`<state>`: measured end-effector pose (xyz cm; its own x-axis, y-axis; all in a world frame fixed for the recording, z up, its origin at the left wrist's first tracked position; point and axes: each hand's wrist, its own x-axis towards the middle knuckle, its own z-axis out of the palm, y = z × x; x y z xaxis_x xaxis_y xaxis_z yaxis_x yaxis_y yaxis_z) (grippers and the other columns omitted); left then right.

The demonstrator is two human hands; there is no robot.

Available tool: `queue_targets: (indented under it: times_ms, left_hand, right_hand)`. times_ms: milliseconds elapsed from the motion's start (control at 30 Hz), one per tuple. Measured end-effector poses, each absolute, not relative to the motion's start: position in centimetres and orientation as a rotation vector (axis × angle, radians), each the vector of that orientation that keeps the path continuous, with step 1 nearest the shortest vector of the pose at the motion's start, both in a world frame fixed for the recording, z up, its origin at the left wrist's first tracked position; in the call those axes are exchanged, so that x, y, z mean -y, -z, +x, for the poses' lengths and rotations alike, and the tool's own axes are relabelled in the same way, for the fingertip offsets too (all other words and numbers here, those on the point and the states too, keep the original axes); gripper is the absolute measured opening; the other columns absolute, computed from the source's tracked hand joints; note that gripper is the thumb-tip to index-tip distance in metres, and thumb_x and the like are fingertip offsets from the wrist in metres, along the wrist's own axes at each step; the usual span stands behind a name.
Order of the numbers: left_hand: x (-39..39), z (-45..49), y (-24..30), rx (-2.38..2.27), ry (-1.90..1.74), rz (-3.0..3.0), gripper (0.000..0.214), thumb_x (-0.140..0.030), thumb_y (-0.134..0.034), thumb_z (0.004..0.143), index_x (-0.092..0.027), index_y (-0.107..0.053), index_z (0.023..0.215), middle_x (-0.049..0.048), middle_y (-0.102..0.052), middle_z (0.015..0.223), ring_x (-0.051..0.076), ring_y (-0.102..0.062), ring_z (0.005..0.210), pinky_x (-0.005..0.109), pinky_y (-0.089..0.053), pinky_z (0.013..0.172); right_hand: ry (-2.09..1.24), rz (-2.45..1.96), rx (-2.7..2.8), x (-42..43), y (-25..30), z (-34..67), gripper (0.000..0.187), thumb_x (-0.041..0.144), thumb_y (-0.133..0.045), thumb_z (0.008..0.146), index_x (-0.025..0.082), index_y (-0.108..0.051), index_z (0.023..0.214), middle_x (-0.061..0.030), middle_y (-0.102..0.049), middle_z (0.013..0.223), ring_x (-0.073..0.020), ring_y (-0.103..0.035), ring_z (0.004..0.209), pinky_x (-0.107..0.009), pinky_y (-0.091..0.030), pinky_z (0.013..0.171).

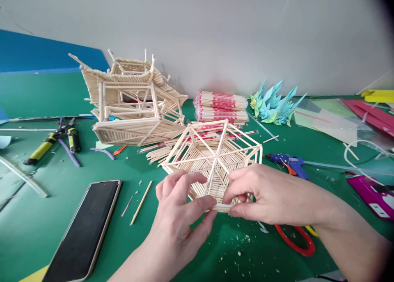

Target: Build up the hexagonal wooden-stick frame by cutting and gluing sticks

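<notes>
Stick frame pinched at near rim by both hands

Clock directions are taken from the stick frame, which sits mid-view on a green worktop. I note crumbs and scraps on that surface, a pale wall at twelve and a blue-and-green panel toward ten. At the frame's six o'clock edge, the left hand pinches the rim between thumb and finger; the right hand pinches it just beside.

For movement, I find a stick model close at ten, a glue gun at three, and red-handled scissors at four, partly behind the right forearm. A phone lies at eight, well apart from the frame. Green surface shows toward six.

Markings: the wrapped bundles at twelve carry red-and-white print, too small for me to read. White patches on the purple item past three are likewise illegible.
</notes>
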<state>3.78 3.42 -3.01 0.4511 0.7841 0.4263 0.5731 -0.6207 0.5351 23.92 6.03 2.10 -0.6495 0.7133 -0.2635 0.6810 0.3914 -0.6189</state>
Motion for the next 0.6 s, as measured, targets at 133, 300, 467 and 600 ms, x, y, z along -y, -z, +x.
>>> queue_targets:
  times_ms: [133,300,467,600]
  left_hand:
    - [-3.6,3.8,3.1,-1.147,-0.940,2.393,0.014,-0.015,-0.057,0.080,-0.025,-0.066,0.080,0.0060,-0.054,0.105,0.026,-0.044,0.100,0.045,-0.035,0.080]
    - [-3.7,3.8,3.1,-1.150,-0.920,2.409,0.014,-0.015,-0.056,0.080,-0.025,-0.066,0.079,0.0059,-0.054,0.104,0.026,-0.044,0.101,0.045,-0.034,0.079]
    - [-3.6,3.9,2.9,-1.163,-0.917,2.521,0.016,-0.015,-0.056,0.079,-0.026,-0.065,0.085,0.0071,-0.054,0.106,0.029,-0.043,0.101,0.045,-0.032,0.078]
    - [-3.3,5.2,3.1,-1.151,-1.028,2.561,0.014,-0.022,-0.054,0.082,-0.028,-0.067,0.085,0.0050,-0.062,0.101,0.027,-0.047,0.095,0.043,-0.030,0.075]
  right_hand:
    - [-1.115,-1.292,2.578,-6.1,-2.2,23.7,0.020,0.017,-0.059,0.076,0.017,-0.054,0.057,0.0054,-0.047,0.060,-0.0070,-0.043,0.056,-0.023,-0.027,0.052]
    - [-1.112,-1.290,2.515,-6.0,-2.4,24.5,0.008,0.021,-0.059,0.079,0.021,-0.067,0.079,0.0035,-0.056,0.070,-0.0089,-0.048,0.063,-0.022,-0.033,0.056]
    - [-1.075,-1.397,2.002,-4.9,-1.4,27.5,0.020,0.032,-0.052,0.087,0.023,-0.067,0.096,-0.0001,-0.058,0.079,-0.0090,-0.048,0.061,-0.020,-0.037,0.052]
    - [-1.054,-1.505,1.712,-2.9,0.4,28.9,0.021,0.037,-0.052,0.087,0.022,-0.064,0.096,0.0002,-0.052,0.078,-0.0094,-0.046,0.062,-0.021,-0.037,0.053]
